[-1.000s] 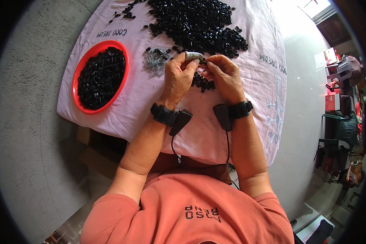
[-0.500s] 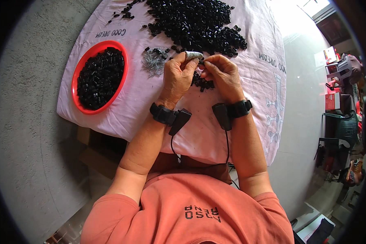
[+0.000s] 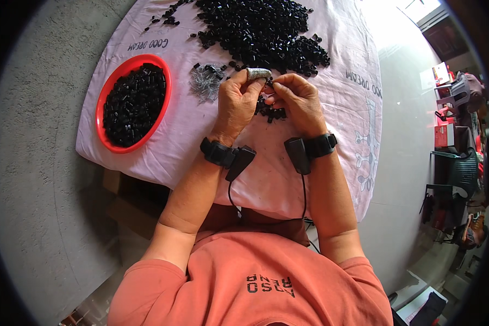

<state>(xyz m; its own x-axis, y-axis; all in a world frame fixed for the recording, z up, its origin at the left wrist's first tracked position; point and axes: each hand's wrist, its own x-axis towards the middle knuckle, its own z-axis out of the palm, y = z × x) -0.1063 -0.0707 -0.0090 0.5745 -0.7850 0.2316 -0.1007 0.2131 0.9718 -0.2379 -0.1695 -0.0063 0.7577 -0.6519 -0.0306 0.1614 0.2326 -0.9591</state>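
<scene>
The left hand (image 3: 237, 104) and right hand (image 3: 301, 104) were drawn together over the cloth-covered worktop (image 3: 185, 146), fingertips nearly meeting at a small dark piece (image 3: 269, 82); which hand gripped it could not be told, the fingers hiding it. The left forefinger bore a grey wrapping (image 3: 259, 73), presumably as protection. A small cluster of black pieces (image 3: 269, 113) lay just below the fingertips, likely for short reach, with the main black heap (image 3: 255, 32) beyond. Fine silvery pins (image 3: 205, 87) lay near the left hand, apparently kept accessible. Further left, a red basin (image 3: 168, 92) contained similar pieces, its rim seemingly preventing scatter.
</scene>
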